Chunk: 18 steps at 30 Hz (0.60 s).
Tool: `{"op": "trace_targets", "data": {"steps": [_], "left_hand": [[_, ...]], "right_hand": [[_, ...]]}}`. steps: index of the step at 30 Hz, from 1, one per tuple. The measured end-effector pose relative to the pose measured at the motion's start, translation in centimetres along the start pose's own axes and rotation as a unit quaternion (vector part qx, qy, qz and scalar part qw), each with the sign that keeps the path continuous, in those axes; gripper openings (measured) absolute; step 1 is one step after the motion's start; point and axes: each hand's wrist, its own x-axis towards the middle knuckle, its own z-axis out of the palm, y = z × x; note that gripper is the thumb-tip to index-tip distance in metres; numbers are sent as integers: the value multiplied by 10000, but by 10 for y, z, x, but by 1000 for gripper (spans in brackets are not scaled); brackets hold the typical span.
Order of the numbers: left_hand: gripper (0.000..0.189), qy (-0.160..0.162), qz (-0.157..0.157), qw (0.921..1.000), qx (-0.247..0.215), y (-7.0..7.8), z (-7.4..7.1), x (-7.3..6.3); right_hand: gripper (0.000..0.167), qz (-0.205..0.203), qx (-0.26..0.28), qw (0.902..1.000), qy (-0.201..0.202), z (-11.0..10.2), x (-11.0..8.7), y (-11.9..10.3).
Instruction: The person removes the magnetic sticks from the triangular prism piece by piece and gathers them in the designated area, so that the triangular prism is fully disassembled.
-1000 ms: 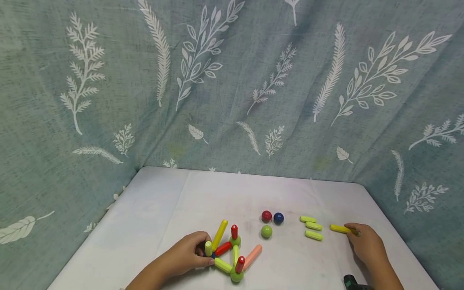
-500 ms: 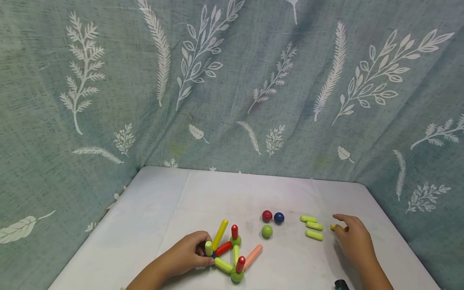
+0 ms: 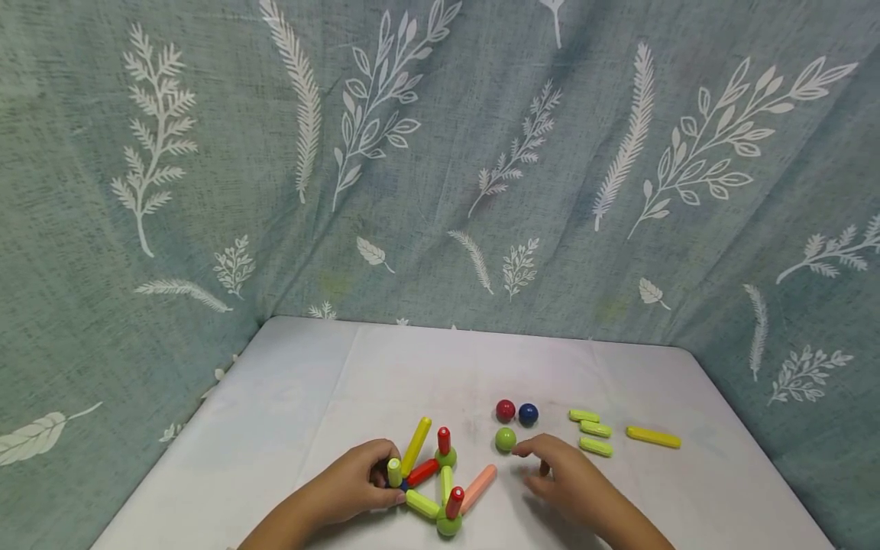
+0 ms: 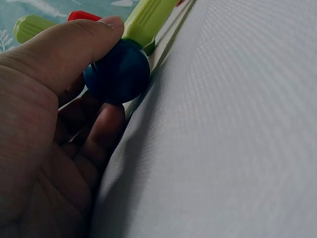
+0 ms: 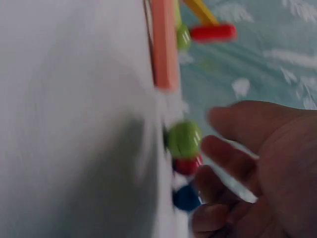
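Observation:
My left hand pinches a dark blue ball between thumb and fingers. That ball is a corner of a joined build of balls and rods: light green rods, a red rod, a long yellow rod, a salmon rod and two green balls. Short red rods stand upright on the green balls. My right hand holds nothing, its fingers spread beside a loose green ball. In the right wrist view the fingertips are close to this ball; contact cannot be made out.
A loose red ball and a blue ball lie just behind the green one. Several light green rods and a yellow rod lie farther right on the white table. Patterned cloth surrounds the back and sides.
My right hand has let go of the yellow rod at the right and moved left to the loose green ball. My left hand keeps its hold on the blue ball, unmoved.

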Motion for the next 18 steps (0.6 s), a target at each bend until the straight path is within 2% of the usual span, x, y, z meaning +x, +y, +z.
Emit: {"op": "trace_targets", "data": {"steps": [3, 5, 13, 18], "left_hand": [[34, -7, 28, 10000, 3, 0, 0, 0], [34, -13, 26, 10000, -18, -1, 0, 0], [34, -2, 8, 10000, -61, 0, 0, 0], [34, -7, 22, 10000, -9, 2, 0, -1]], "right_hand": [[43, -21, 77, 9979, -638, 12, 4, -7], [44, -51, 95, 9967, -804, 18, 7, -11], [38, -340, 27, 9958, -851, 26, 12, -19], [30, -216, 114, 9943, -1040, 28, 14, -21]]}}
